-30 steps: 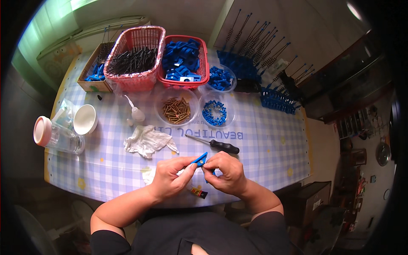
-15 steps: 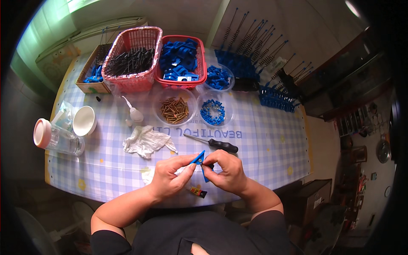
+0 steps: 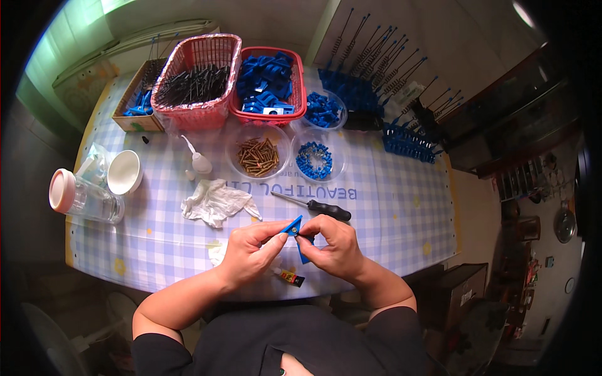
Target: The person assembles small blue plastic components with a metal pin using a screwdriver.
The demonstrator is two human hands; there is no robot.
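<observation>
A blue plastic part (image 3: 293, 225) with a small metal piece on its face is pinched by both hands near the table's front edge. My left hand (image 3: 252, 252) is closed on its left side, thumb and forefinger at the upper tip. From the other side my right hand (image 3: 332, 247) grips it, fingertips at the metal piece; the fingers hide much of its lower half. Beyond the hands lies a screwdriver (image 3: 327, 210) with a black handle. A small yellow and black tube (image 3: 291, 277) rests on the cloth below the left hand.
Behind stand a pink basket (image 3: 164, 113) of black rods, a red basket (image 3: 300, 94) of blue parts, and bowls of brass-coloured screws (image 3: 258, 157), blue-tipped pieces (image 3: 313, 160) and blue pieces (image 3: 323, 111). Leftward are a crumpled tissue (image 3: 219, 203), white bowl (image 3: 125, 172), jar (image 3: 88, 199) and squeeze bottle (image 3: 200, 163).
Both hands and the blue part stay in nearly the same place. The whole view has shifted slightly, and more of the small tube shows below the left hand.
</observation>
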